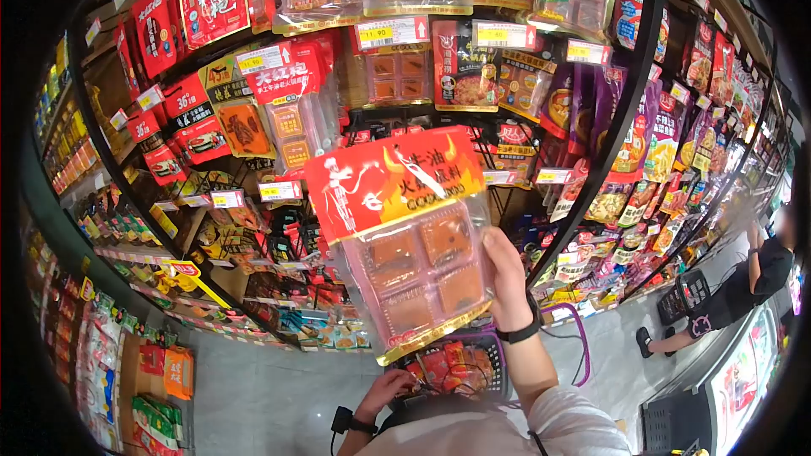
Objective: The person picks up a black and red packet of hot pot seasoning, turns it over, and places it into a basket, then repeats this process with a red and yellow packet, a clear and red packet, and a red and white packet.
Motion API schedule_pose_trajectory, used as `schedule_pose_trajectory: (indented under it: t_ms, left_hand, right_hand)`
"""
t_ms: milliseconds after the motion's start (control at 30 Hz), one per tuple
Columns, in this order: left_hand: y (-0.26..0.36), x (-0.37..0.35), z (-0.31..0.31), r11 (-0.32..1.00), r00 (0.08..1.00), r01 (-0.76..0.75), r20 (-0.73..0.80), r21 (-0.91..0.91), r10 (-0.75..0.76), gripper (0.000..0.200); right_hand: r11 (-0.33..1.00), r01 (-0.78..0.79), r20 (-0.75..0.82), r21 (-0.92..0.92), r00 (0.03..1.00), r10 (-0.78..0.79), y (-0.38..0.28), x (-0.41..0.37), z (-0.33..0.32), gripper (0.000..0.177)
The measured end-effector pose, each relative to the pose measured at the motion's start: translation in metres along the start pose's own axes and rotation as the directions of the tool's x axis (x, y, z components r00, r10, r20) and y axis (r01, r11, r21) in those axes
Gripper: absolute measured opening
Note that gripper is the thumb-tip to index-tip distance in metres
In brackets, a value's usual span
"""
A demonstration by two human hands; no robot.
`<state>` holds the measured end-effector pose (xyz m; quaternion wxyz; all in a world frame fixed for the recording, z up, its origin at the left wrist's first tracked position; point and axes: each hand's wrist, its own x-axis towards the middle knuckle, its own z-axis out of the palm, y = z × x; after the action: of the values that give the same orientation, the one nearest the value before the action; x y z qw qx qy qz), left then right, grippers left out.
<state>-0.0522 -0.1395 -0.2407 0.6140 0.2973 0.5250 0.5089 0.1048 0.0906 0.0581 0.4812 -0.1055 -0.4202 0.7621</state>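
My right hand (505, 280) is closed on the right edge of a pack of hot pot base (416, 274), its thumb on the front and its fingers hidden behind. The pack has a red and yellow header and clear plastic over several brown blocks. It is held up, slightly tilted, before the shelves. Lower down, my left hand (387, 392) has its fingers curled at the left side of a shopping basket (495, 355); what they grip is hard to make out. Red packets (460, 365) lie in the basket, and its purple handle (581, 342) is folded out to the right.
Hanging hot pot packs (287, 118) and price tags (394, 32) fill the shelves ahead. A black shelf post (604, 169) stands right of the held pack. At the right, a person in dark clothes (743, 287) stands by a black basket (683, 295). Grey floor (253, 397) lies below.
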Motion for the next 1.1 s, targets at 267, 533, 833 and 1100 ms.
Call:
schedule_pose_trajectory:
  t_ms: [267, 533, 833, 1100]
  left_hand:
    - [0.156, -0.020, 0.068, 0.784, 0.832, -0.518, 0.012, -0.341, 0.555, 0.047]
    - [0.230, -0.016, 0.127, 0.688, 0.685, -0.725, 0.071, -0.038, 0.725, 0.048]
    - [0.203, 0.028, 0.142, 0.206, 0.408, -0.542, 0.041, 0.815, 0.912, 0.034]
    - [0.188, 0.063, 0.181, 0.855, 0.854, -0.518, 0.067, 0.035, 0.515, 0.035]
  right_hand:
    - [0.971, 0.170, -0.196, -0.168, 0.960, -0.202, 0.000, -0.061, -0.026, 0.015]
    - [0.920, 0.265, -0.252, -0.287, 0.906, -0.340, -0.010, -0.083, -0.058, 0.015]
    - [0.937, 0.220, 0.211, -0.273, 0.963, -0.165, -0.027, -0.124, -0.057, 0.098]
    - [0.300, 0.631, 0.412, -0.716, 0.728, -0.548, 0.017, -0.083, -0.066, 0.065]
